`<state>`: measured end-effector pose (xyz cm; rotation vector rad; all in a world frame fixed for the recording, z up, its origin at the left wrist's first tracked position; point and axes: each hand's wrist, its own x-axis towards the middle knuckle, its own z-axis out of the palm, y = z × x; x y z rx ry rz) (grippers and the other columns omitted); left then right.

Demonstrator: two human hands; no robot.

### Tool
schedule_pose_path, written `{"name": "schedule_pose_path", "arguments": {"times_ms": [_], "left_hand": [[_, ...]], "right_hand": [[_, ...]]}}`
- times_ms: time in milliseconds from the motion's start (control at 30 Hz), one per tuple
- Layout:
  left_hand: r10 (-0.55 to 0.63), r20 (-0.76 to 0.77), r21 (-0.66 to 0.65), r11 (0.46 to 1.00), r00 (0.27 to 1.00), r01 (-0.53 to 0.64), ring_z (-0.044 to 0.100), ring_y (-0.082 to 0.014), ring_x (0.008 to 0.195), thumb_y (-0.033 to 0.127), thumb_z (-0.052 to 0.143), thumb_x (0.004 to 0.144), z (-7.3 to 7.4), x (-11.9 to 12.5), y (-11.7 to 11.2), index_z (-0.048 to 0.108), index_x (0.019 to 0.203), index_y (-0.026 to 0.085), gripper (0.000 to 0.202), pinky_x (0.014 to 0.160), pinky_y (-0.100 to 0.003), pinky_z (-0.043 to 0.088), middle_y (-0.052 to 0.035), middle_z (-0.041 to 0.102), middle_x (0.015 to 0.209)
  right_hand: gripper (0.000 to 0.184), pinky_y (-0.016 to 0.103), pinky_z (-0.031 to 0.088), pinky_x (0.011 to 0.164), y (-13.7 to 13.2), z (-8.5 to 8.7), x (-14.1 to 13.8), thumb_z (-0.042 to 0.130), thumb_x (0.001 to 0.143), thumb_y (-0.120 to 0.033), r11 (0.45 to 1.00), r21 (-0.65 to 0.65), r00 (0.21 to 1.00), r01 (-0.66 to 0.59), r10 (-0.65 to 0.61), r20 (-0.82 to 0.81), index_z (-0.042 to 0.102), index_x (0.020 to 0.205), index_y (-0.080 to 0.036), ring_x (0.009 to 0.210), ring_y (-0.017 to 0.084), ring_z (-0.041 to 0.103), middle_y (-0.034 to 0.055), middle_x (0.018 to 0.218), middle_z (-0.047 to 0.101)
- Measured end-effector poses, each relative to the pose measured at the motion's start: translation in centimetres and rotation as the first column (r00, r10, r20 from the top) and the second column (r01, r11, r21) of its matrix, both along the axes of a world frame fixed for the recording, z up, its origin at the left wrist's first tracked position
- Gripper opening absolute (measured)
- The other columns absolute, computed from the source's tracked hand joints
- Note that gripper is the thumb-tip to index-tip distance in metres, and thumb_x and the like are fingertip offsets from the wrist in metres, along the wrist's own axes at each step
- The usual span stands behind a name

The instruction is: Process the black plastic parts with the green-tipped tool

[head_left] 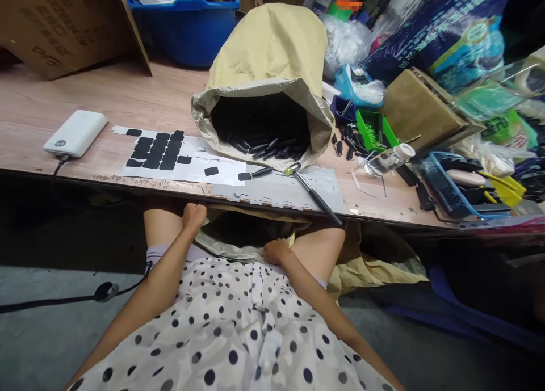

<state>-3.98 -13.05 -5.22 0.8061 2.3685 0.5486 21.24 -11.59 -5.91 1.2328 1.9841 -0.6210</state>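
Lap sack: a tan sack sits between our thighs, just below the table's front edge, its dark mouth facing up.
Left hand: our left hand is at the mouth's left corner, fingers curled closed on the rim, knuckles near the table edge.
Right hand: our right hand grips the near rim, fingers folded over it.
Room at the mouth: the opening gapes between our hands, which stand well apart.
Table edge: a hammer lies with its head on a grey board and its handle end jutting past the table.
Upper sack: a second tan sack opens toward us, black pieces inside.
Left side: bare wood separates a white power bank from a sheet of black pads.
Right side: a bottle and blue basket crowd the surface.
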Motion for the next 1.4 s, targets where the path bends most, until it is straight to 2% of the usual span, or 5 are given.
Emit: {"name": "schedule_pose_path", "arguments": {"times_ms": [433, 667, 933, 1167, 1400], "left_hand": [[-0.305, -0.193, -0.204, 0.942, 0.933, 0.266, 0.067, -0.0326, 0.089, 0.036, 0.052, 0.085, 3.4, 1.5, -2.0, 0.068, 0.072, 0.018, 0.027, 0.074, -0.037, 0.050, -0.0143, 0.067, 0.082], [-0.429, -0.287, 0.076, 0.881, 0.857, 0.466, 0.064, -0.0268, 0.084, 0.043, 0.058, 0.089, 8.5, 5.3, -3.6, 0.075, 0.094, 0.025, 0.025, 0.074, -0.034, 0.050, -0.0064, 0.069, 0.081], [-0.462, -0.399, 0.384, 0.700, 0.792, 0.602, 0.058, -0.0293, 0.106, 0.030, 0.073, 0.081, 7.4, 8.1, 8.2, 0.074, 0.101, 0.023, 0.021, 0.091, -0.040, 0.051, -0.0077, 0.068, 0.102], [-0.554, -0.328, 0.396, 0.655, 0.765, 0.644, 0.056, -0.0276, 0.100, 0.029, 0.072, 0.082, 5.1, 6.8, 9.6, 0.072, 0.088, 0.026, 0.006, 0.088, -0.040, 0.047, -0.0043, 0.066, 0.093], [-0.599, -0.285, 0.440, 0.611, 0.748, 0.658, 0.056, -0.0257, 0.096, 0.029, 0.075, 0.081, 4.5, 5.3, 8.5, 0.077, 0.094, 0.027, 0.014, 0.087, -0.039, 0.045, -0.0029, 0.065, 0.089]], "right_hand": [[0.052, 0.037, 0.048, 0.098, -0.2, 2.5, -1.7, 0.046, 0.100, -0.033, 0.920, 0.204, 0.891, 0.333, -0.237, -0.386, 0.049, 0.149, -0.017, 0.112, 0.027, 0.067, 0.0171, 0.119, 0.071], [0.030, 0.033, 0.054, 0.079, 0.2, 7.3, 1.8, 0.051, 0.095, -0.034, 0.920, -0.008, 0.514, 0.392, -0.226, -0.828, 0.077, 0.092, -0.019, 0.087, 0.023, 0.071, 0.0081, 0.092, 0.077], [0.033, 0.043, 0.047, 0.089, 8.3, 7.5, 6.5, 0.059, 0.086, -0.032, 0.395, 0.611, 0.674, 0.686, -0.030, -0.738, 0.072, 0.113, -0.019, 0.100, 0.028, 0.058, 0.0133, 0.105, 0.067], [0.017, 0.035, 0.043, 0.077, 9.0, 5.5, 7.2, 0.055, 0.091, -0.034, 0.431, 0.651, 0.720, 0.626, 0.004, -0.694, 0.067, 0.087, -0.022, 0.089, 0.024, 0.053, 0.0086, 0.091, 0.062], [0.033, 0.029, 0.049, 0.070, 4.1, 7.3, 4.3, 0.046, 0.099, -0.042, 0.571, 0.308, 0.355, 0.761, 0.030, -0.934, 0.064, 0.115, -0.021, 0.071, 0.016, 0.057, 0.0013, 0.083, 0.064]]}}
